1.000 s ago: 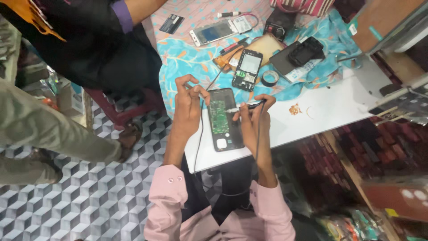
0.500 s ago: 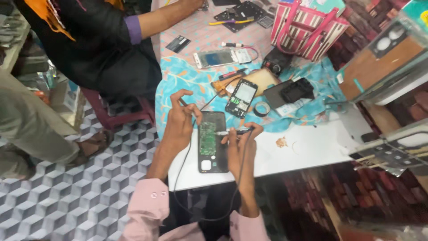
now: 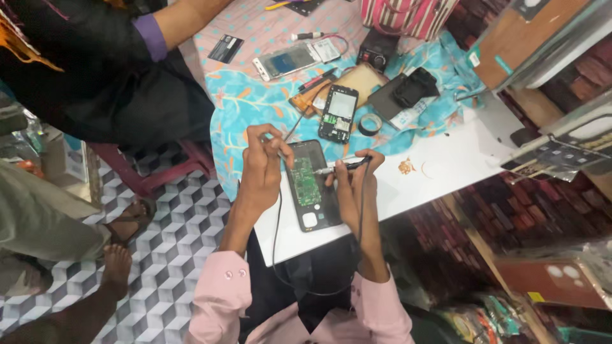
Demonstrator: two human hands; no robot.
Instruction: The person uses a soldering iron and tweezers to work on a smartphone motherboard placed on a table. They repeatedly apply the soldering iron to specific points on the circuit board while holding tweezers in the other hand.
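Opened phone lying back-off on the white desk, green circuit board exposed. My right hand has its grip closed around a pen-like soldering tool, tip at the board; my left hand pinches a thin wire. I judge board work midway; back cover not refitted.
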